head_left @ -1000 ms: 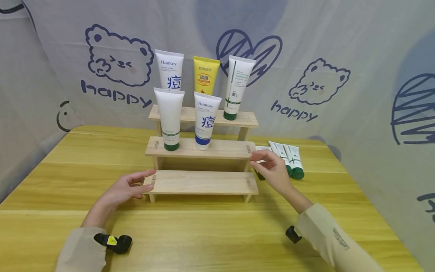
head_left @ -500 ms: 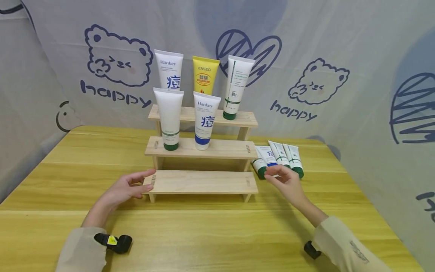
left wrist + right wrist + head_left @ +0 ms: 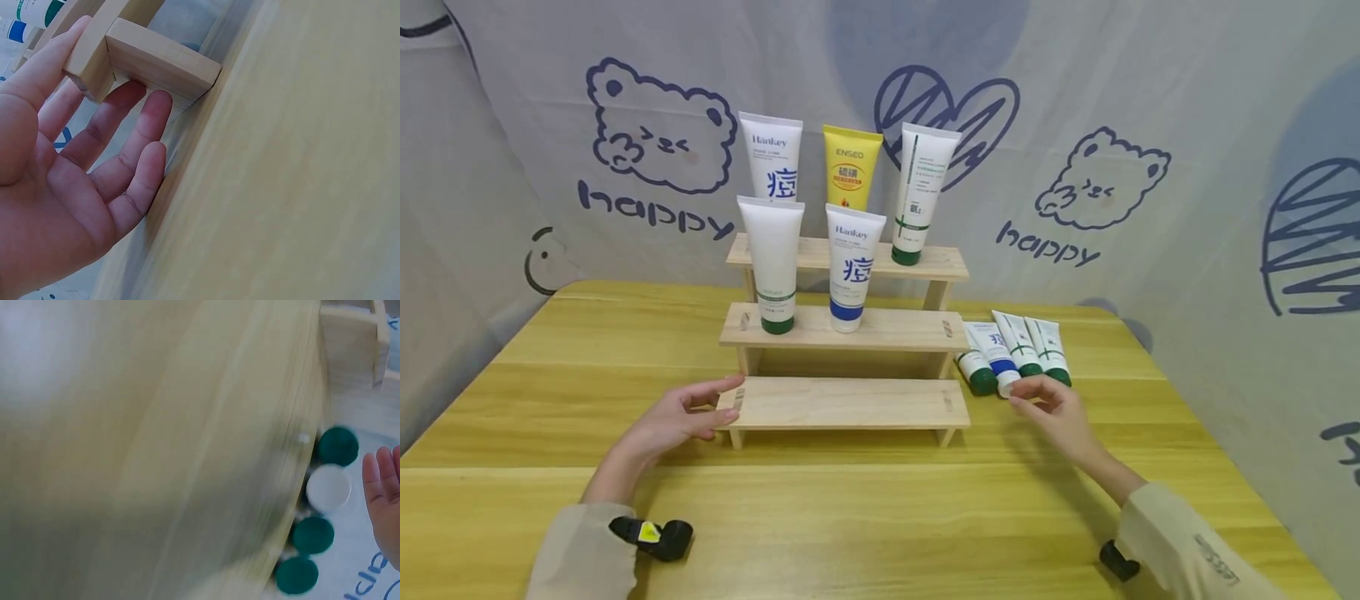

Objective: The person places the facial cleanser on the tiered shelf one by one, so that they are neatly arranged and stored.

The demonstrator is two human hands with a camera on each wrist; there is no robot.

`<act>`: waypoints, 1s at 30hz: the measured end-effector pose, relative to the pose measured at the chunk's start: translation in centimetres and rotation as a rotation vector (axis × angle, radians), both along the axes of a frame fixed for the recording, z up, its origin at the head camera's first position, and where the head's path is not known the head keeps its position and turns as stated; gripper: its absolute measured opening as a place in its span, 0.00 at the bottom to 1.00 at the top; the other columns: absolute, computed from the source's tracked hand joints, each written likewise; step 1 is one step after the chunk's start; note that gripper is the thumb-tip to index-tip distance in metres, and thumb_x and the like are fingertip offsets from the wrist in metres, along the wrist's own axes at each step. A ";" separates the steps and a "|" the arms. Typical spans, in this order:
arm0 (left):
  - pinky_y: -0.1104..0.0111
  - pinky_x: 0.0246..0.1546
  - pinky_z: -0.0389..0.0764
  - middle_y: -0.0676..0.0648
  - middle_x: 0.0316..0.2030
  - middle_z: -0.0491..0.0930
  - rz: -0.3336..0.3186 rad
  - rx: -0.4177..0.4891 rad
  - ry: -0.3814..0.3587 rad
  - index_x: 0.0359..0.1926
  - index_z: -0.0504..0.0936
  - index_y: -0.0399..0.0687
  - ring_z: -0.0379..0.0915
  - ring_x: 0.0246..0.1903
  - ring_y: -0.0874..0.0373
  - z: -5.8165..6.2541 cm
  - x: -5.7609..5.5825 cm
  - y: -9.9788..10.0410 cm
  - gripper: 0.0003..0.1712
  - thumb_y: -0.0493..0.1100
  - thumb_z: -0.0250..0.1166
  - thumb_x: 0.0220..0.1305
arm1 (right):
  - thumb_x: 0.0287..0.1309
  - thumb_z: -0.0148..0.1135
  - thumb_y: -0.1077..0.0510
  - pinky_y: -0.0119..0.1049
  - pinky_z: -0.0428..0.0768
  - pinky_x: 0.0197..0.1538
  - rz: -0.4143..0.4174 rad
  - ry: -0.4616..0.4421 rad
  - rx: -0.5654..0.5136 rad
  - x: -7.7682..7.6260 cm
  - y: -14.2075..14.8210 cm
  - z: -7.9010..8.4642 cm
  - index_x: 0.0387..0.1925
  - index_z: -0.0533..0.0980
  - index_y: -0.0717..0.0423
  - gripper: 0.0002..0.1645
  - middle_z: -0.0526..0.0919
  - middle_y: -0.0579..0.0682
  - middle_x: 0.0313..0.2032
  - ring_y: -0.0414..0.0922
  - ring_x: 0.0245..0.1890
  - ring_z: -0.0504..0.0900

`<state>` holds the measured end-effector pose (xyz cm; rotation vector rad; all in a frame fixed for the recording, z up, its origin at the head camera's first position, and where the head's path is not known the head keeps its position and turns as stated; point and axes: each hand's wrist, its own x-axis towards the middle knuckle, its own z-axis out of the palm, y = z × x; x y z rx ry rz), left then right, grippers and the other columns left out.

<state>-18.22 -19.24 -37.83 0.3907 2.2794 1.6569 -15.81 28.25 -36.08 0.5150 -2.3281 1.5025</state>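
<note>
A three-step wooden display stand (image 3: pixel 842 404) stands on the table. My left hand (image 3: pixel 673 421) holds the left end of its lowest step; in the left wrist view the thumb lies on the board (image 3: pixel 94 53) and other fingers reach beneath it. My right hand (image 3: pixel 1056 417) holds nothing, its fingers loosely bent just in front of tubes lying right of the stand. Nearest is the white cap of a blue-banded Hankey tube (image 3: pixel 997 350); green-capped tubes (image 3: pixel 976 371) lie on both sides. In the right wrist view, a gap separates the fingers (image 3: pixel 372 472) from the caps.
The top step carries a white Hankey tube (image 3: pixel 771 154), a yellow ENSEO tube (image 3: pixel 852 167) and a green-capped tube (image 3: pixel 925 187). On the middle step stand a white green-capped tube (image 3: pixel 775 258) and another Hankey tube (image 3: pixel 853 262). A printed cloth (image 3: pixel 820 50) hangs behind the table.
My right hand has moved from the right end of the middle step, rightward and toward the front, to the lying tubes' caps. My left hand has stayed on the stand.
</note>
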 end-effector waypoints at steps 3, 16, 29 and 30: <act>0.62 0.37 0.75 0.34 0.64 0.49 0.000 -0.007 -0.001 0.64 0.60 0.42 0.51 0.56 0.39 0.0 0.1 0.0 0.34 0.47 0.60 0.59 | 0.47 0.57 0.78 0.23 0.74 0.30 -0.022 0.025 0.025 -0.6 1.3 -0.5 0.31 0.72 0.77 0.06 0.79 0.44 0.29 0.33 0.30 0.75; 0.63 0.37 0.75 0.35 0.64 0.49 0.004 -0.010 -0.001 0.64 0.61 0.42 0.52 0.56 0.40 0.1 0.1 0.1 0.34 0.47 0.60 0.59 | 0.51 0.64 0.54 0.20 0.71 0.31 -0.268 0.069 0.159 -5.1 8.7 -4.8 0.34 0.76 0.63 0.15 0.78 0.39 0.29 0.31 0.31 0.74; 0.63 0.36 0.76 0.36 0.64 0.50 0.012 -0.001 0.003 0.64 0.61 0.41 0.52 0.56 0.40 -0.1 0.1 0.1 0.34 0.47 0.61 0.59 | 0.46 0.66 0.45 0.23 0.71 0.30 -0.453 -0.149 0.052 -8.2 11.5 -6.1 0.43 0.77 0.58 0.26 0.75 0.45 0.43 0.41 0.38 0.69; 0.63 0.36 0.75 0.36 0.64 0.50 0.012 -0.002 0.002 0.64 0.61 0.41 0.51 0.56 0.40 -0.1 0.1 0.1 0.34 0.47 0.61 0.59 | 0.47 0.66 0.44 0.23 0.71 0.31 -0.446 -0.186 0.043 -8.3 11.5 -6.0 0.46 0.76 0.58 0.28 0.74 0.49 0.46 0.43 0.40 0.68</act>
